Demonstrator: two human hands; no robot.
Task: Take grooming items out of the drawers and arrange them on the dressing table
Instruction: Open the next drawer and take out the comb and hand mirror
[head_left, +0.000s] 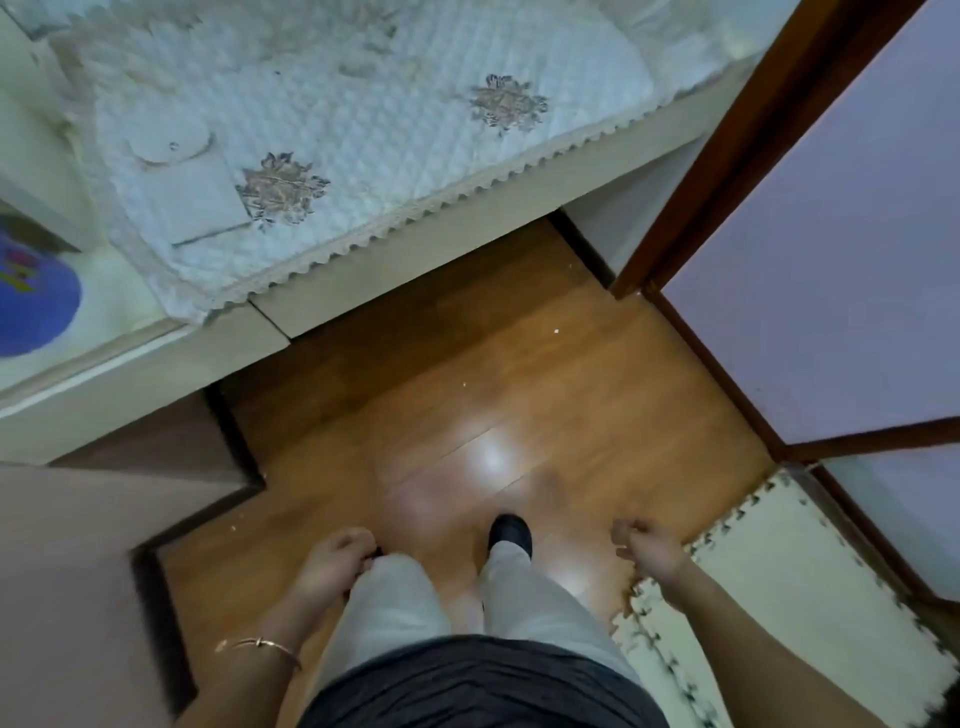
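Hanging loosely curled, holding nothing: left hand (336, 564), right hand (650, 552), over wooden floor (467, 364).

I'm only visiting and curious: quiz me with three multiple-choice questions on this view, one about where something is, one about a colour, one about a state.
1. Where does the foam mat lie?
A on a shelf
B on the floor at the person's right
C on a chair

2. What colour is the bracelet on the left wrist?
A gold
B blue
C black

3. What does the right hand hold?
A a comb
B a bottle
C nothing

Answers:
1. B, since its jigsaw edge meets the wooden floor on the right-hand side.
2. A, since the thin band shines golden.
3. C, since its fingers curl loosely with nothing in them.
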